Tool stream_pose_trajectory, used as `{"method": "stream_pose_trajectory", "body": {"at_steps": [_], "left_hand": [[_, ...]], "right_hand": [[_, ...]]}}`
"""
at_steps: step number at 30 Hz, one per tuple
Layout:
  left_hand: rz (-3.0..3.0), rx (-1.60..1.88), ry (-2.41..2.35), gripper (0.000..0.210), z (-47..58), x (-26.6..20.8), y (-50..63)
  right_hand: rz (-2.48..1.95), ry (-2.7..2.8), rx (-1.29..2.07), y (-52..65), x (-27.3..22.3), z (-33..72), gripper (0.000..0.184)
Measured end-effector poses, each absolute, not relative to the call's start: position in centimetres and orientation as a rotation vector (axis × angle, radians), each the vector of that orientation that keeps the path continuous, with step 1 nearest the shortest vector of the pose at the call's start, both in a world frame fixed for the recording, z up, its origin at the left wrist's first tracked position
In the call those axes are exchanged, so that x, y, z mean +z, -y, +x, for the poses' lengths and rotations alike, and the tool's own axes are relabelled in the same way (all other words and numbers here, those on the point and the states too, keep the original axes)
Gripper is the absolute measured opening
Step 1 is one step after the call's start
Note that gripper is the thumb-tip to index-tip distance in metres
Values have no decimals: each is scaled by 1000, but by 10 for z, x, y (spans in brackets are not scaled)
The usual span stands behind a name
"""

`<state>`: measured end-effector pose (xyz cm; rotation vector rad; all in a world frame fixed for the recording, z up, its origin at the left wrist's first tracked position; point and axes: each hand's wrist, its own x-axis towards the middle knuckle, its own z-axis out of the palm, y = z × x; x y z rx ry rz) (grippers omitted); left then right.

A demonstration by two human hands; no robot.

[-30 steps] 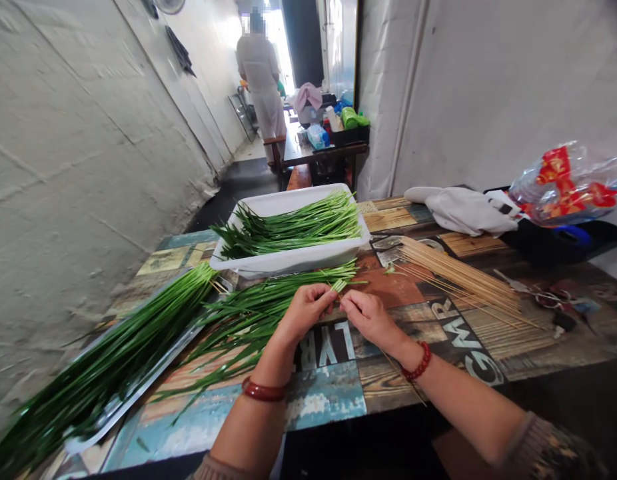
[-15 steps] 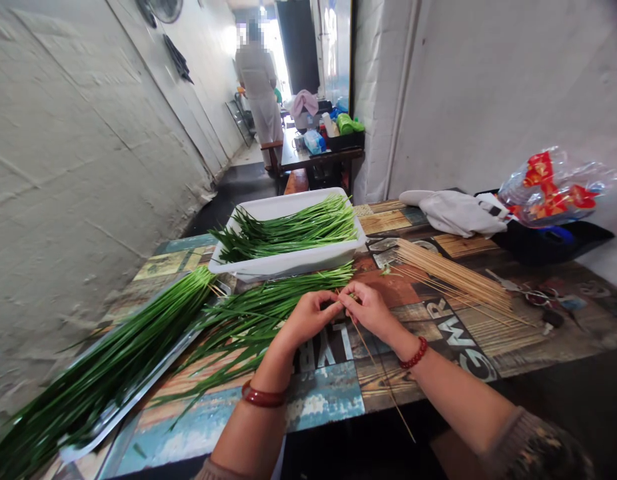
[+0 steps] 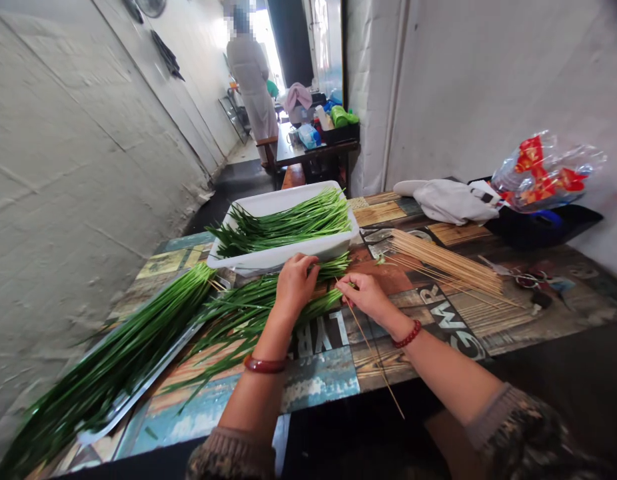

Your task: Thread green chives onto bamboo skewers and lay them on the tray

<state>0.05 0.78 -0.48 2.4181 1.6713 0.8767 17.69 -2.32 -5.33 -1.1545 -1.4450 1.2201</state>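
Right hand pinching a bamboo skewer, point near fingertips: risk of pricking. Left hand pressing loose chives, grip released; could scatter.

a patterned wooden table carries a white tray, a metal tray, loose chives, bamboo skewers, a white cloth and scissors.
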Motion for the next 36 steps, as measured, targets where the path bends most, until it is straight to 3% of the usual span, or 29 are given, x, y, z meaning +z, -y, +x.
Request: {"method": "stream_pose_trajectory", "body": {"at_steps": [8,18,23,30,36], "left_hand": [[2749,273,-1740,21,14,4,-22],[2779,242,-1753,15,2,0,-10],[2651,493,-2018,13,-11,3,-6],[2353,791,-1712,4,-10,-11,-8],[2098,923,-1520,17,-12,-12,-6]], "right_hand": [[-1063,1283,1377,23,-45,183,52],[-1026,1281,1405,21,-47,183,51],[-1030,1284,1402,21,-47,181,50],[-1053,1289,1416,22,-47,179,49],[-1077,1309,1393,22,-45,179,49]]}}
